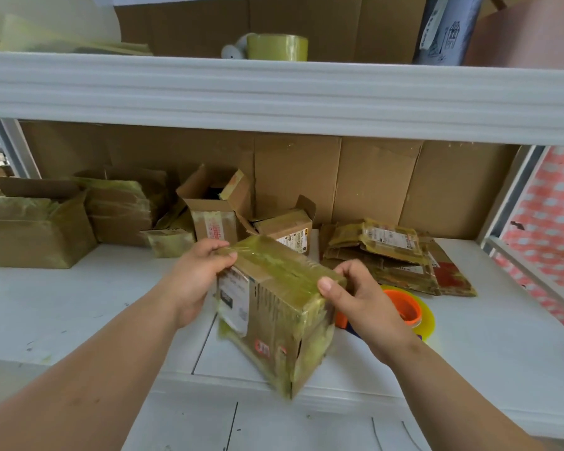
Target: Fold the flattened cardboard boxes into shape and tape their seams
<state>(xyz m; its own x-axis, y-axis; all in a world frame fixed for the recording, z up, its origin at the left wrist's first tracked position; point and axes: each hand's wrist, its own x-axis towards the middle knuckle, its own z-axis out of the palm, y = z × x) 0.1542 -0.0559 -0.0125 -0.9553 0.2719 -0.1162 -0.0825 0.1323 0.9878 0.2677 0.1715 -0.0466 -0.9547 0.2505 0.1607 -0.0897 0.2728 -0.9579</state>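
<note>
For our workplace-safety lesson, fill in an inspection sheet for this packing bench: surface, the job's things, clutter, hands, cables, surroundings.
Surface: white shelf top, marked and scuffed.
Job's things: taped box held upright; flattened boxes stacked right; orange tape dispenser behind the right hand.
Clutter: open boxes along the back.
Hands: left hand and right hand grip the box's top edges.
Cables: nothing seen.
Surroundings: tape roll on the upper shelf; chequered cloth at right.
</note>
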